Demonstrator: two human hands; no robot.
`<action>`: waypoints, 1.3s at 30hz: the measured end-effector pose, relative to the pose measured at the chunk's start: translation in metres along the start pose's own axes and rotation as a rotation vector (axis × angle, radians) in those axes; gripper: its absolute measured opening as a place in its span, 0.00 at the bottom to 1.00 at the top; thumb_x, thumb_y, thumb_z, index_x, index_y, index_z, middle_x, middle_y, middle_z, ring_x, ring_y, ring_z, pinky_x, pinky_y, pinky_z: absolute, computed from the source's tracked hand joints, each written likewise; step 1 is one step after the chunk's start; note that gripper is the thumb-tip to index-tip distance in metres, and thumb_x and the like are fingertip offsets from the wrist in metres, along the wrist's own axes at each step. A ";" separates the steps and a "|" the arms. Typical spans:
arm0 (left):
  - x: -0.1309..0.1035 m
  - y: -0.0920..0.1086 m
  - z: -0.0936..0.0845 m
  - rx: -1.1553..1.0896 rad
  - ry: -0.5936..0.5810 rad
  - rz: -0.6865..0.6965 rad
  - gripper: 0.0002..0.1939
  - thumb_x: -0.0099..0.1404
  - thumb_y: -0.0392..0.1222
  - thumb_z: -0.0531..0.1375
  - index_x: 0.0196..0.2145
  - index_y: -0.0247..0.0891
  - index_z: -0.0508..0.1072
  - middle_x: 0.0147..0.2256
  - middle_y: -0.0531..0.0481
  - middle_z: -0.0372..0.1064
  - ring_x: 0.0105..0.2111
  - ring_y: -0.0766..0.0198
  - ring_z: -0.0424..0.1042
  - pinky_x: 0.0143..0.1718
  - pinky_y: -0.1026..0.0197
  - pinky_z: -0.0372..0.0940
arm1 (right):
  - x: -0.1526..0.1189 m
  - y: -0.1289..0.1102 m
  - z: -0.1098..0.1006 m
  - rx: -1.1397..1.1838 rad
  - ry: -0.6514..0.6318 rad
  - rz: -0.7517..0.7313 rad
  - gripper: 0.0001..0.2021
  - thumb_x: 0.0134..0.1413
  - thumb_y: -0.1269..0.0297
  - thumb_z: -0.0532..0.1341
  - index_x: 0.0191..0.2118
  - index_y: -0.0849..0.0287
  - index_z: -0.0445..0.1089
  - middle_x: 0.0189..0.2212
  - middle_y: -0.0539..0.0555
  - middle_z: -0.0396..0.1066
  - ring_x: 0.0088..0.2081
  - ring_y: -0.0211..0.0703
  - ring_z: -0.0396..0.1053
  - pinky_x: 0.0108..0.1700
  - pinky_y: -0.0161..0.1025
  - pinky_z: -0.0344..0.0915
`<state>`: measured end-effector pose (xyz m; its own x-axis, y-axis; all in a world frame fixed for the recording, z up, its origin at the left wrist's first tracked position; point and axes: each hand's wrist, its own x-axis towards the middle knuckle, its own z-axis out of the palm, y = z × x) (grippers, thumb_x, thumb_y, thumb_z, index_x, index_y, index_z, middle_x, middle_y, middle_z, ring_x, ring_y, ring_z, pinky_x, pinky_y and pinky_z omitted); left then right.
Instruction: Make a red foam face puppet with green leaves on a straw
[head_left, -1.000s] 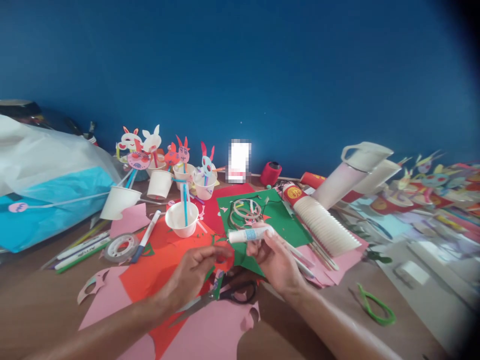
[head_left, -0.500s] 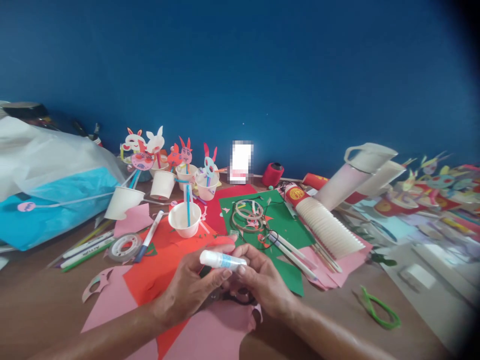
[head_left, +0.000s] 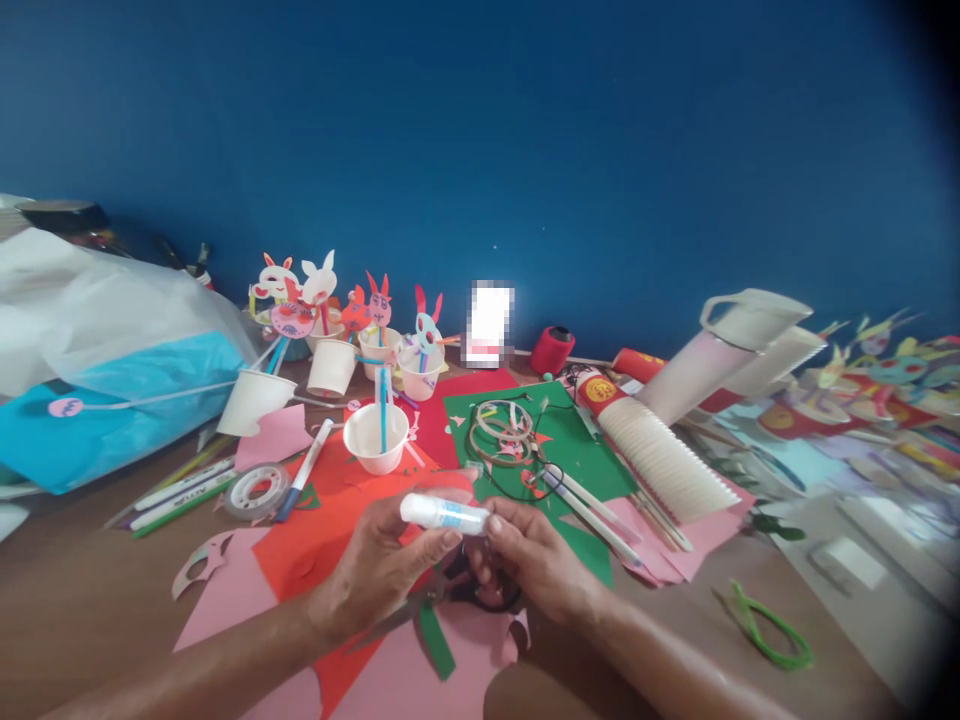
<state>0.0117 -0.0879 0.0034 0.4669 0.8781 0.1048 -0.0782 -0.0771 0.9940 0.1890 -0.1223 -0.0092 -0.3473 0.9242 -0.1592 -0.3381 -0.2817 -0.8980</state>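
My left hand [head_left: 379, 560] grips the white-capped end of a small white glue stick [head_left: 448, 514] with a blue label, tilted almost level above the papers. At its other end, the thumb and fingers of my right hand [head_left: 541, 560] close on the barrel. Black-handled scissors [head_left: 491, 597] lie under my hands, their blades pointing left and partly covered. A short green paper strip [head_left: 436, 640] rests on pink paper [head_left: 409, 670] just below. Behind my left fingers, a red paper piece [head_left: 454, 484] shows in part.
Orange paper [head_left: 300, 550] and a green sheet [head_left: 577, 460] cover the middle. Further back stand paper cups [head_left: 376, 440] with straw-and-paper figures. A tape roll [head_left: 259, 490] and markers lie left. To the right are stacked cups [head_left: 660, 450], a white jug [head_left: 712, 340] and a green pipe cleaner [head_left: 772, 630].
My right fingers have shifted slightly toward the glue stick's right end. The green strip and scissor blades now show below my hands. The whole view has shifted slightly.
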 end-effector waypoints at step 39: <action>0.004 0.001 0.005 -0.118 -0.015 -0.093 0.12 0.56 0.40 0.60 0.40 0.37 0.73 0.33 0.47 0.74 0.35 0.58 0.71 0.40 0.57 0.65 | 0.005 -0.002 -0.001 -0.016 0.025 0.067 0.23 0.49 0.45 0.54 0.23 0.65 0.62 0.15 0.46 0.58 0.15 0.27 0.51 0.17 0.28 0.48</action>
<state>0.0181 -0.0872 0.0053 0.4902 0.8715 0.0141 -0.1366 0.0609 0.9888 0.1891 -0.1171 -0.0083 -0.3462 0.9098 -0.2289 -0.3005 -0.3387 -0.8916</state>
